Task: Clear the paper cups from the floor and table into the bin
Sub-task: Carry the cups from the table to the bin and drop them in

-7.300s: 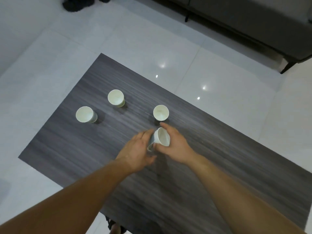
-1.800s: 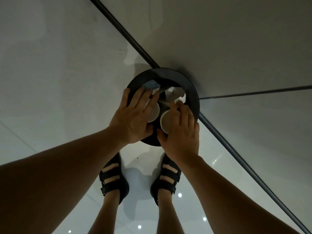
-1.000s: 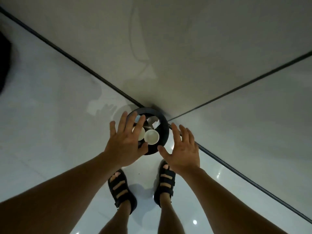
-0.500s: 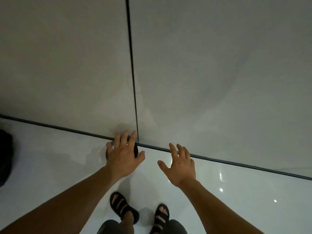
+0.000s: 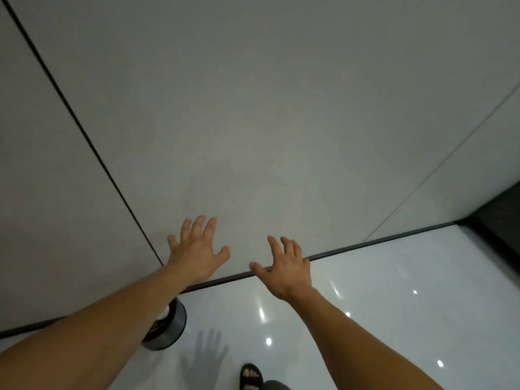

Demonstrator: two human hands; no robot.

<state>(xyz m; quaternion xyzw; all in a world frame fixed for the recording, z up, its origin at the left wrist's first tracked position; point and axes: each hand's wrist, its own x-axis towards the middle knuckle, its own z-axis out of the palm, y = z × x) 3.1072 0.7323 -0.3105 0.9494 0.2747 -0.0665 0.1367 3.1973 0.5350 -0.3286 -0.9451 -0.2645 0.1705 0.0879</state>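
The round black bin stands on the glossy white floor at the foot of the wall, mostly hidden under my left forearm. A bit of white paper cup shows inside its rim. My left hand is held out in front of the wall with fingers spread and holds nothing. My right hand is beside it, fingers also straight and empty. Both hands are above and beyond the bin. The table is out of view.
A grey panelled wall with dark seams fills most of the view. A dark skirting line runs along its base. A dark object sits at the right edge. My sandalled foot stands on the floor below.
The view has swung right and up. Both hands stay spread and empty. The bin, behind my left hand before, now lies lower left under my forearm.
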